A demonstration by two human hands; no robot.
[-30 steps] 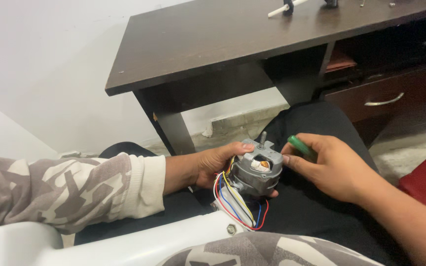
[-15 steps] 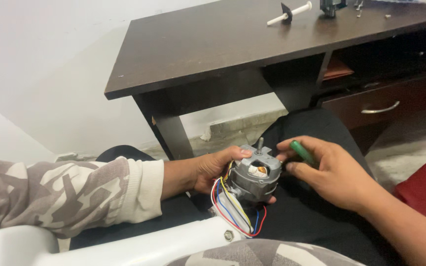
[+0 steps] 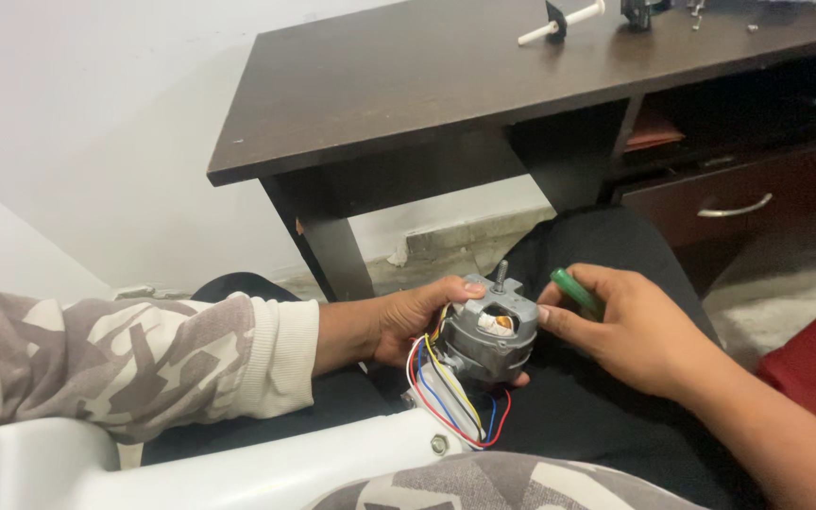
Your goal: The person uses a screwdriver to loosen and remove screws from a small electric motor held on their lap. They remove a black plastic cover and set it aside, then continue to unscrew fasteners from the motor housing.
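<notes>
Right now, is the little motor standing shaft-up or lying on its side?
Shaft-up, slightly tilted. The motor sits in the left hand, its shaft pointing upward and coloured wires trailing below.

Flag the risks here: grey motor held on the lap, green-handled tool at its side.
1. The small grey metal motor rests on the lap, steadied only by the left hand; a push from the green-handled tool in the right hand could tip it off.
2. The loose coloured wires hang under the motor and could snag or get pinched.
3. The tool tip is hidden; a slip might hit the left fingers.
</notes>
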